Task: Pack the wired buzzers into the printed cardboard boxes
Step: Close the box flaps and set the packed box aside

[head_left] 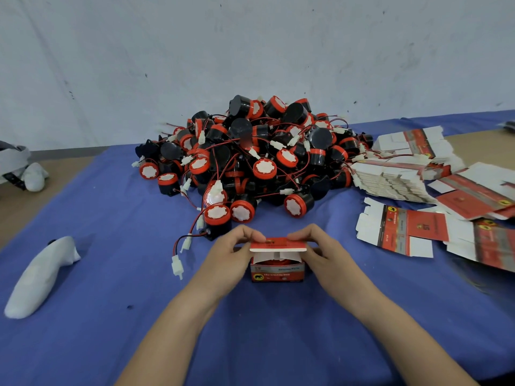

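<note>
Two hands work one box (pixel 277 270), upright at centre of the blue-covered surface (pixel 111 288). Left hand (pixel 231 254): fingers (pixel 250 235) curled, pinching left end of the lid flap (pixel 278 245). Right hand (pixel 317 252): fingers (pixel 301 234) pinching the right end likewise. Lid flap raised, roughly level above the opening; white side flaps (pixel 267 256) folded inward. Red shape shows beneath them inside the box; cannot tell more. Buzzer pile (pixel 250 162) behind the box, wires tangled. One buzzer (pixel 217 221) just beyond the left hand, its wire trailing left to a white plug (pixel 177 266). Flat boxes (pixel 404 229) stacked and fanned at right. White lump (pixel 41 277) at left, well apart.
</note>
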Available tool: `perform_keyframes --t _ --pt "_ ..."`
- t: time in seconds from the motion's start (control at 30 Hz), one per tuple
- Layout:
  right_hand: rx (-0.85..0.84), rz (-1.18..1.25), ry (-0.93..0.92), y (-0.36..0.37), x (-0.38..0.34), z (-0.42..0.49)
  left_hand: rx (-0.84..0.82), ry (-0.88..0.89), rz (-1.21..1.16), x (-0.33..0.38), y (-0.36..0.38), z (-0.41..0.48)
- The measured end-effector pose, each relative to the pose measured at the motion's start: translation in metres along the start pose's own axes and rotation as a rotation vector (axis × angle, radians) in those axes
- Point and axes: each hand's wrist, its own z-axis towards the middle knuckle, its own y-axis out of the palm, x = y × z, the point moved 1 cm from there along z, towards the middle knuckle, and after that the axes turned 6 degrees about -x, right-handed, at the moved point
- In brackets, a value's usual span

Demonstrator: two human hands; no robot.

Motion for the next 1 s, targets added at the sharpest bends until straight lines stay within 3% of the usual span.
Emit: perform_keyframes --t 0.37,0.57,0.67,1.0 --pt "-0.043 -0.111 -0.082 -0.002 0.008 -0.005 0.075 0.096 0.173 -0.006 0.004 -0.006" --pt "-0.141 -0.199 -0.151 -0.008 0.007 -0.013 -0.106 0.277 0.425 -0.013 0.006 -0.025" --pt "-0.199 -0.288 -0.177 -0.011 0.006 -0.016 -0.168 0.282 0.399 -0.012 0.000 -0.028" --pt "-0.135 -0.451 -0.256 -0.009 0.015 -0.010 -0.122 0.367 0.504 -0.016 0.003 -0.022"
